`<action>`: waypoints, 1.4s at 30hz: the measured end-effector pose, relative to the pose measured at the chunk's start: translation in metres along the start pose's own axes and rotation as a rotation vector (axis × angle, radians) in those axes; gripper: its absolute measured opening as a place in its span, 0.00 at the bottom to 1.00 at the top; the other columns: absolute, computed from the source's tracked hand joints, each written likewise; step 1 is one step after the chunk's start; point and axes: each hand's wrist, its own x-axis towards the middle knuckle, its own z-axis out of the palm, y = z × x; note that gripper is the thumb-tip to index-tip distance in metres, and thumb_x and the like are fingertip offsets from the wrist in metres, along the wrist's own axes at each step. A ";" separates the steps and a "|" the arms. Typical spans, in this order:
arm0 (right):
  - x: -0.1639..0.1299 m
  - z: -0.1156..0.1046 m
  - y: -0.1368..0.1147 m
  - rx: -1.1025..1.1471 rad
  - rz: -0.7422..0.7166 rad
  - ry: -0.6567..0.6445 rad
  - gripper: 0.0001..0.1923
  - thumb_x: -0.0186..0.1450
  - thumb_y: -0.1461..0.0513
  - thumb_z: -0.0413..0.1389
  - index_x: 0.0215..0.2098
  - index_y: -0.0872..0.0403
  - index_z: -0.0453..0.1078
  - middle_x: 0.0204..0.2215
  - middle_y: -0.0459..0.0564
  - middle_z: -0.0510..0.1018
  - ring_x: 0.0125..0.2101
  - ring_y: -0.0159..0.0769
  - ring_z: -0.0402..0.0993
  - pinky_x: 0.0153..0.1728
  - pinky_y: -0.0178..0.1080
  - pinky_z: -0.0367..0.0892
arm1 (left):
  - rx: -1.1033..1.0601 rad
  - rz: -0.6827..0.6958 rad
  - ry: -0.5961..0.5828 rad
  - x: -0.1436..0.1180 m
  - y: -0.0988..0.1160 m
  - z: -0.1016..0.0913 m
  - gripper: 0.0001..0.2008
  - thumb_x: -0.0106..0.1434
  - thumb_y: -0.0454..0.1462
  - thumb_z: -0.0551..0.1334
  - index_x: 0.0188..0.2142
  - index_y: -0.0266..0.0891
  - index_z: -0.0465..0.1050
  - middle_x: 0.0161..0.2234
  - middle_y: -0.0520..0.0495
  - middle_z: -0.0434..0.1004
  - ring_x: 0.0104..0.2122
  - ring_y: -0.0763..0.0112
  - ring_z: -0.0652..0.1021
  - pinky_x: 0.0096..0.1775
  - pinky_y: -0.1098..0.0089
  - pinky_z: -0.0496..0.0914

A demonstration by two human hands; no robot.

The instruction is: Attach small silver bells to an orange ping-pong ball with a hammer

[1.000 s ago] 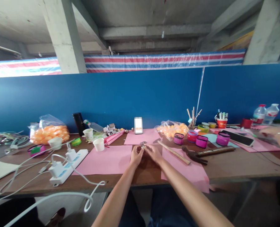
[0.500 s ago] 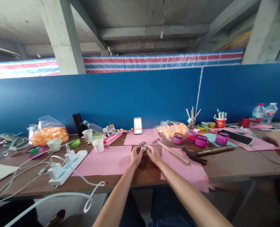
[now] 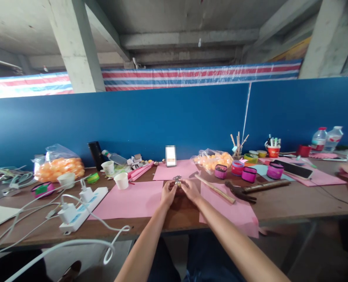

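Observation:
Over the middle of the table, my left hand (image 3: 168,193) and my right hand (image 3: 190,191) meet with their fingertips close together. Between them is a small shiny metal piece (image 3: 177,179), silvery on top with a gold-coloured rounded part below. Fingers of both hands are closed on it, hiding part of its shape, and its exact kind cannot be made out. To the right of my right hand lies a wooden stick (image 3: 216,189). Left of my left hand is a pink sheet (image 3: 129,199).
A claw hammer (image 3: 257,187) lies at right on another pink sheet (image 3: 229,215). A white power strip (image 3: 87,209) with looping cables is at left. Bags of orange balls (image 3: 59,168), paper cups (image 3: 121,181) and purple bands (image 3: 249,174) stand around. A blue partition (image 3: 162,117) rises behind.
The gold-coloured part between my fingers shows less than before. Both hands stay in nearly the same place, and the view has shifted slightly.

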 end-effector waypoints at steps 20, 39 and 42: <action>-0.002 -0.004 -0.014 0.085 0.046 0.011 0.13 0.56 0.59 0.51 0.35 0.55 0.72 0.34 0.50 0.78 0.37 0.39 0.73 0.41 0.40 0.65 | -0.241 -0.190 -0.024 -0.005 0.014 0.001 0.18 0.47 0.43 0.65 0.35 0.35 0.68 0.31 0.45 0.75 0.28 0.69 0.77 0.32 0.68 0.72; -0.003 -0.006 -0.012 0.071 0.004 -0.006 0.14 0.58 0.57 0.51 0.36 0.55 0.73 0.35 0.50 0.78 0.38 0.40 0.73 0.43 0.41 0.64 | -0.237 -0.210 -0.021 -0.006 0.018 0.001 0.18 0.47 0.44 0.65 0.34 0.35 0.68 0.31 0.45 0.75 0.28 0.70 0.77 0.31 0.69 0.72; -0.003 -0.005 -0.014 0.074 0.001 -0.005 0.14 0.58 0.57 0.51 0.36 0.55 0.73 0.36 0.50 0.78 0.40 0.40 0.72 0.43 0.41 0.64 | -0.228 -0.224 -0.018 -0.006 0.019 0.001 0.17 0.48 0.45 0.64 0.34 0.36 0.68 0.30 0.46 0.75 0.27 0.70 0.77 0.31 0.68 0.72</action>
